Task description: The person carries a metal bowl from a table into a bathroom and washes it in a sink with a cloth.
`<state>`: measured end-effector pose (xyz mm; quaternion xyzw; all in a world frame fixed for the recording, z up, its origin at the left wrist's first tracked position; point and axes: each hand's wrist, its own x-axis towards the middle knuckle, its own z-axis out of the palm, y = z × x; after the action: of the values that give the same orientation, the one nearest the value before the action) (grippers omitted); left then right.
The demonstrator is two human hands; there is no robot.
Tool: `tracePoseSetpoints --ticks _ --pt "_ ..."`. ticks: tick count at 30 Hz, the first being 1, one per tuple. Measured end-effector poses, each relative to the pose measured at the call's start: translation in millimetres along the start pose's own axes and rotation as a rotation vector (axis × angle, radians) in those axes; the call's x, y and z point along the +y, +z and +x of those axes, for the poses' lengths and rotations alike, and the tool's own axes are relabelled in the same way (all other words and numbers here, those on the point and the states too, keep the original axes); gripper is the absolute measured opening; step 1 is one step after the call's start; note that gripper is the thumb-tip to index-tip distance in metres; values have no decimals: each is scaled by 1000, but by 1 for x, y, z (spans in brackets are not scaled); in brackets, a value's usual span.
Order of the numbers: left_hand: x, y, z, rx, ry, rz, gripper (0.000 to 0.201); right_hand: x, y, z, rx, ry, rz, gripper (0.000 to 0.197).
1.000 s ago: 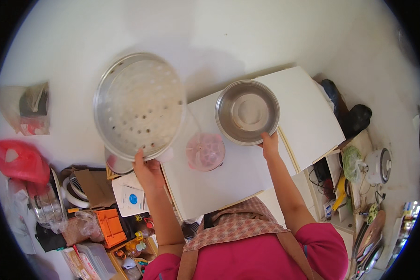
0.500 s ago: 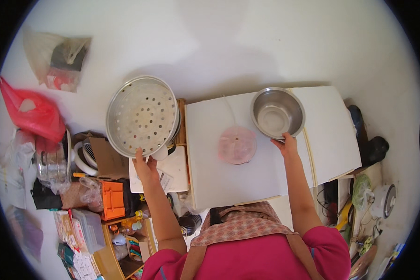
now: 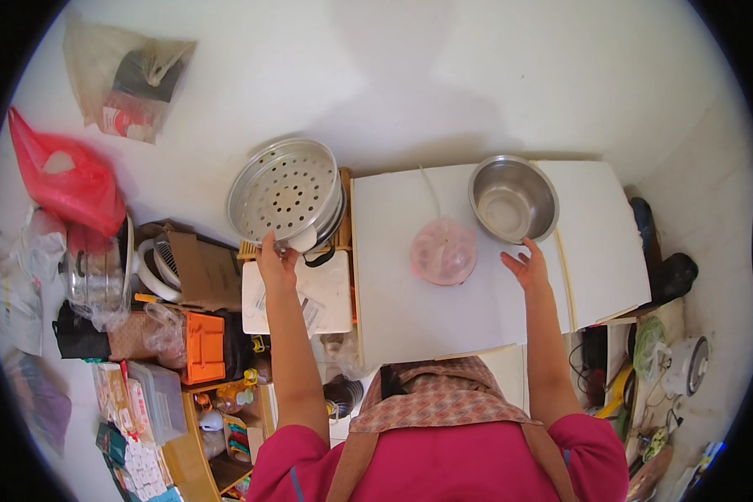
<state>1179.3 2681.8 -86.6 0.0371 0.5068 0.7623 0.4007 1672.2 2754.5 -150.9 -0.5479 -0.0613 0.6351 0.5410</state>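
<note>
On the left, a silver steamer basket with a perforated bottom is tilted over a metal pot whose black handle shows below. My left hand grips its near rim, thumb at the edge. A stainless steel bowl sits on the white tabletop near its far side. Just below the bowl's near rim is my right hand, fingers apart and holding nothing; a fingertip is close to the rim, and I cannot tell whether it touches. Left of the bowl lies a round, pink, translucent thing with a pale cord.
A white box stands below the basket. Further left are a cardboard box, an orange crate and a red plastic bag. A white rice cooker is at the lower right. The wall rises behind the table.
My left hand has shifted the steamer basket rightward and lower, over the pot. My right hand has let go of the bowl and its fingers have spread. The view has also shifted slightly.
</note>
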Motion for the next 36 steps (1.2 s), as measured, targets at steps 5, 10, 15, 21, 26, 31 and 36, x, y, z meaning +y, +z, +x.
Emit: tracePoseSetpoints --ticks 5,10,15,21,26,31,36 --pt "9 -38 -21 112 67 -143 38 8 -14 -6 -13 -7 29 73" --pt "7 -80 -102 529 287 -114 37 14 -11 -6 -2 -25 67 75" --pt "-13 -130 -151 597 280 -230 39 11 0 0 -34 -25 84 76" --pt "-66 -183 -140 629 170 -207 38 15 28 4 19 44 153 54" --pt "-92 -163 -122 495 -31 -182 66 6 4 58 -104 40 212 34" --pt "-92 -151 -126 395 -349 -51 61 23 7 11 -103 -66 143 31" --pt "-104 -153 -137 241 -529 12 66 26 -12 -53 -99 -109 95 35"
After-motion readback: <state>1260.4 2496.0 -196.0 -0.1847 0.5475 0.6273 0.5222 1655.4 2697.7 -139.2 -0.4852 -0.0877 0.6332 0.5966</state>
